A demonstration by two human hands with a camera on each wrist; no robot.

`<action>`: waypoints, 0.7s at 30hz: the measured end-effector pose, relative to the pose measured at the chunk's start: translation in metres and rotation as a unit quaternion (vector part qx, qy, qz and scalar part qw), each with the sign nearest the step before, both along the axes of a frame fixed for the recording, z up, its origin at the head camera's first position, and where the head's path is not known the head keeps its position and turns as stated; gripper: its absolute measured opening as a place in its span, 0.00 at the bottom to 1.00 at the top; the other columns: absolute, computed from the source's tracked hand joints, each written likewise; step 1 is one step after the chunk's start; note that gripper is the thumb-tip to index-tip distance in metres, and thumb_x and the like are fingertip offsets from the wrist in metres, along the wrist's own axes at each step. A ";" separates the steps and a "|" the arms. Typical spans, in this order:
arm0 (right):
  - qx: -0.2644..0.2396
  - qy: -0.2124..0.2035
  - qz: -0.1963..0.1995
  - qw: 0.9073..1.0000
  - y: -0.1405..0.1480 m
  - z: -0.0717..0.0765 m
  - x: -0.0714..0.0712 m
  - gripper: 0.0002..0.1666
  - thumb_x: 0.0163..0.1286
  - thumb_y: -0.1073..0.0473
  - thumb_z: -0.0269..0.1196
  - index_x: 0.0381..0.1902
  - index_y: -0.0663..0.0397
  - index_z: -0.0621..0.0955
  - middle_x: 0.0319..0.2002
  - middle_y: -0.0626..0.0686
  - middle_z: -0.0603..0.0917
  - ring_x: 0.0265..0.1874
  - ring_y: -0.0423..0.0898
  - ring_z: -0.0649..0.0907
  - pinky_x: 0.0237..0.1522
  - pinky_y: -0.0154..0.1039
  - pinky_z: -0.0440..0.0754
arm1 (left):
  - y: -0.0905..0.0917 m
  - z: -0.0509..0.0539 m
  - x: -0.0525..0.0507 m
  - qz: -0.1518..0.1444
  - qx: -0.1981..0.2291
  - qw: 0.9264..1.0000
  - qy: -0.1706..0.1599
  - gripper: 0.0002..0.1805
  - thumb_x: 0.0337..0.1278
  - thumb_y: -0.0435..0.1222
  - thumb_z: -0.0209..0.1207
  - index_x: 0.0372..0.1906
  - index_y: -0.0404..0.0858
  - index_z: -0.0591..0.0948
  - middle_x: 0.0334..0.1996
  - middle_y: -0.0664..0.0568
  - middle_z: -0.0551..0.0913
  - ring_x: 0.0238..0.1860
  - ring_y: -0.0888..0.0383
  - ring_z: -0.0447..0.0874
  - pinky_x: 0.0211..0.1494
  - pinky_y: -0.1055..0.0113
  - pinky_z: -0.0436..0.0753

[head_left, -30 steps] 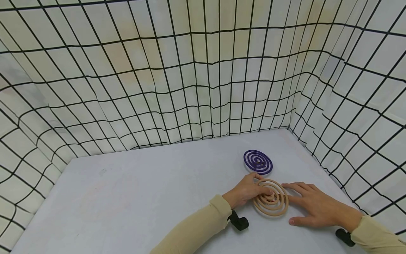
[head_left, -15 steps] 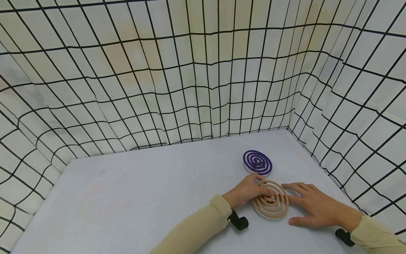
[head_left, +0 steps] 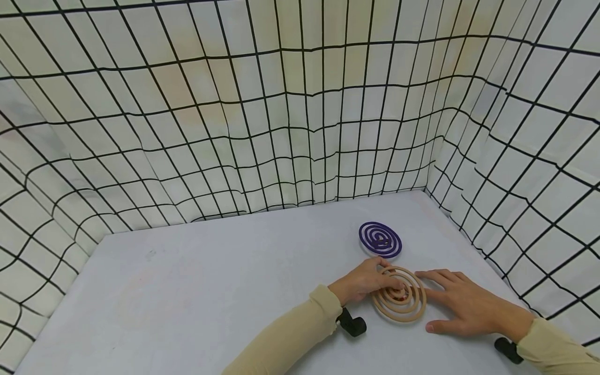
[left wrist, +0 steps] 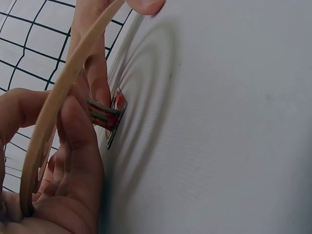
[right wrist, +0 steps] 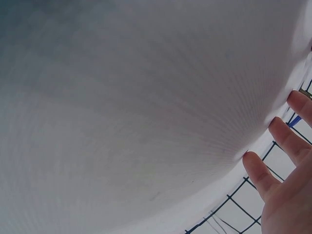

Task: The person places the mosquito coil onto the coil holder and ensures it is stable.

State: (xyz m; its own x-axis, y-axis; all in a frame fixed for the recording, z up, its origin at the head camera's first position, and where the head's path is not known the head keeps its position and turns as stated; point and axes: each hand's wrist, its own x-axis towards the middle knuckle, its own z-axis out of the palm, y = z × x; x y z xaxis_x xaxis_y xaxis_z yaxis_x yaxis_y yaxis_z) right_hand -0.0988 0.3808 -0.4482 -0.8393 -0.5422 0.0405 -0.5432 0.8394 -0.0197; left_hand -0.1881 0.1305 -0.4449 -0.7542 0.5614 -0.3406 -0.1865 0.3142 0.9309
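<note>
A beige mosquito coil (head_left: 400,310) is gripped by my left hand (head_left: 363,284), thumb over its centre and fingers beneath. In the left wrist view the coil (left wrist: 53,105) appears edge-on, tilted above the white surface. Under its middle a small printed metal coil stand (left wrist: 109,114) sits on the surface with its tab raised; whether the tab meets the coil is hidden. My right hand (head_left: 464,302) is spread on the surface at the coil's right, one finger reaching under it to the stand. In the right wrist view, fingertips of the right hand (right wrist: 287,170) touch the surface.
A purple mosquito coil (head_left: 380,239) lies just behind the hands, with a stand showing faintly at its centre. White cloth covers the table (head_left: 187,291). Black netting (head_left: 314,130) rises along the back and both sides. Black wrist cameras (head_left: 352,323) hang under the wrists.
Almost nothing differs. The left hand and the beige coil have shifted a very little, and the right hand keeps its place.
</note>
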 end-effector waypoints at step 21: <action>0.000 -0.010 -0.006 1.000 -0.001 0.001 0.001 0.44 0.63 0.17 0.56 0.70 0.28 0.76 0.72 0.49 0.74 0.68 0.55 0.75 0.63 0.64 0.75 | 0.001 0.000 -0.001 0.001 -0.002 1.000 -0.013 0.19 0.50 0.32 0.75 0.46 0.43 0.80 0.41 0.51 0.81 0.40 0.58 0.79 0.41 0.69 0.77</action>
